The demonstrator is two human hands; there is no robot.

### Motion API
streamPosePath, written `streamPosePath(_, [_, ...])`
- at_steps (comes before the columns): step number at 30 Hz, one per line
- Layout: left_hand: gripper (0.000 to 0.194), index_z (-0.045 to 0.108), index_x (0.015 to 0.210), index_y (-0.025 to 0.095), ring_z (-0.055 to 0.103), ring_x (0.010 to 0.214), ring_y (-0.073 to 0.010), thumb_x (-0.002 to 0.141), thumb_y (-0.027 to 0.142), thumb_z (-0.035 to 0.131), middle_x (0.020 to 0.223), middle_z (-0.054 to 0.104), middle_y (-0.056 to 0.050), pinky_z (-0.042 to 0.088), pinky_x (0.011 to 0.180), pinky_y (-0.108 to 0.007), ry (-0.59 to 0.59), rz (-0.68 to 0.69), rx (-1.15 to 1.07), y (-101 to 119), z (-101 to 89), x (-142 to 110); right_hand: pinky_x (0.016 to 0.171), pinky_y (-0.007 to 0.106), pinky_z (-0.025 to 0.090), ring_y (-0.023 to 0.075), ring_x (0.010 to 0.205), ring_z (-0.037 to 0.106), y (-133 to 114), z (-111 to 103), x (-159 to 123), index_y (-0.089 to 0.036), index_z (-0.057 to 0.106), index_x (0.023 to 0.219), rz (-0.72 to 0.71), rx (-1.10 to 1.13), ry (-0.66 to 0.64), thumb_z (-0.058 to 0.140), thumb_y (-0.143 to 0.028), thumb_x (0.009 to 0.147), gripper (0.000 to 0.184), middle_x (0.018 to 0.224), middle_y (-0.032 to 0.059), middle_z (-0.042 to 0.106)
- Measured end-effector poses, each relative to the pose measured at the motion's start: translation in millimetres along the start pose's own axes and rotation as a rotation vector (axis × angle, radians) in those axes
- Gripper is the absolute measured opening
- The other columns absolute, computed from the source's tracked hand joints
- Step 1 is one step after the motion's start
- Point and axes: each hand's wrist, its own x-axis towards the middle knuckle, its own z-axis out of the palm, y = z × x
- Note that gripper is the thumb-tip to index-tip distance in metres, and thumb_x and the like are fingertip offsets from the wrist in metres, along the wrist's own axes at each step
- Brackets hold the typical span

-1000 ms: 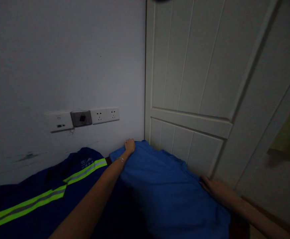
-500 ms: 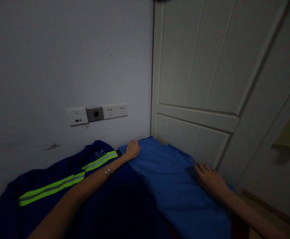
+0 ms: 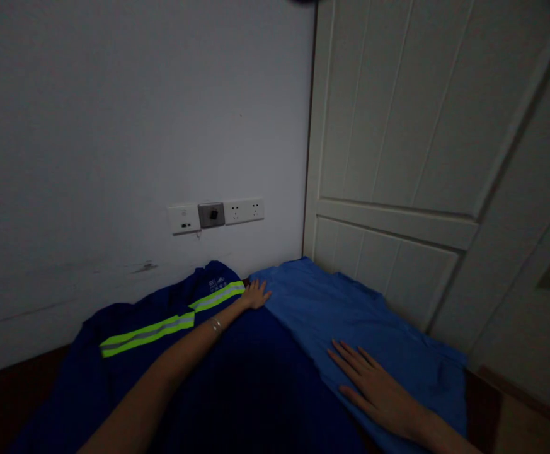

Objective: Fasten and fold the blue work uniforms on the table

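Note:
A light blue cloth garment (image 3: 312,302) lies spread toward the corner, with shallow wrinkles across it. My left hand (image 3: 256,295) rests on its upper left edge, fingers apart, a bracelet on the wrist. Palm down and fingers spread, my right hand (image 3: 373,384) lies on the lower right part of the same cloth. To the left is a dark blue work jacket (image 3: 161,309) with yellow-green and grey reflective stripes and a small printed mark. My left forearm crosses over it. The dark blue cloth in the lower middle is too dim to make out.
A white wall (image 3: 137,113) with a row of sockets (image 3: 244,211) stands behind the jacket. At the right, a white panelled door (image 3: 397,126) borders the blue cloth. Dark reddish floor (image 3: 14,391) shows at the lower left.
My right hand has moved from the cloth's far right edge nearer to me and flattened on it. My left hand's fingers have spread at nearly the same spot. The view has shifted left.

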Motion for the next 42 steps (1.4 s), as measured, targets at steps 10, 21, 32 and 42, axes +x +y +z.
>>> streamPosePath(10, [0.043,0.041,0.128,0.012,0.032,0.130,-0.0212,0.091,0.031,0.031,0.138,0.040,-0.014,0.025,0.109,-0.040,0.419,0.131,-0.250,-14.1,-10.3,-67.5,0.107,0.045,0.027,0.0254,0.129,0.034,-6.6,-17.7,12.3,-0.023,0.039,0.135,0.082,-0.002,-0.029,0.032,-0.057,0.087,0.059,0.142,0.0080,0.035])
streamPosePath(21, [0.055,0.032,0.135,0.010,0.017,0.136,-0.0230,0.091,0.043,0.029,0.146,0.023,-0.015,0.019,0.111,-0.039,0.239,-0.046,-0.008,-132.9,-35.1,-253.2,0.108,0.045,0.020,0.0244,0.134,0.023,-95.0,2.9,110.3,-0.021,0.036,0.137,-0.221,-0.040,0.044,0.029,-0.052,0.089,0.057,0.146,0.0091,0.028])
streamPosePath(32, [0.061,0.028,0.138,0.011,0.016,0.136,-0.0260,0.090,0.049,0.026,0.146,0.023,-0.016,0.020,0.109,-0.042,0.155,-0.232,0.046,-177.3,-48.6,-388.8,0.107,0.046,0.018,0.0267,0.135,0.018,-154.5,47.0,215.5,-0.017,0.030,0.140,-0.253,-0.067,-0.049,0.026,-0.057,0.087,0.066,0.147,0.0133,0.021])
streamPosePath(42, [0.054,0.027,0.140,0.024,0.013,0.136,-0.0255,0.092,0.048,0.024,0.148,0.021,-0.009,0.017,0.109,-0.046,0.170,-0.211,0.061,-179.0,-27.5,-425.0,0.106,0.049,0.016,0.0275,0.136,0.013,-188.0,70.7,260.8,-0.018,0.026,0.141,-0.252,-0.043,-0.100,0.022,-0.061,0.086,0.070,0.149,0.0135,0.016])
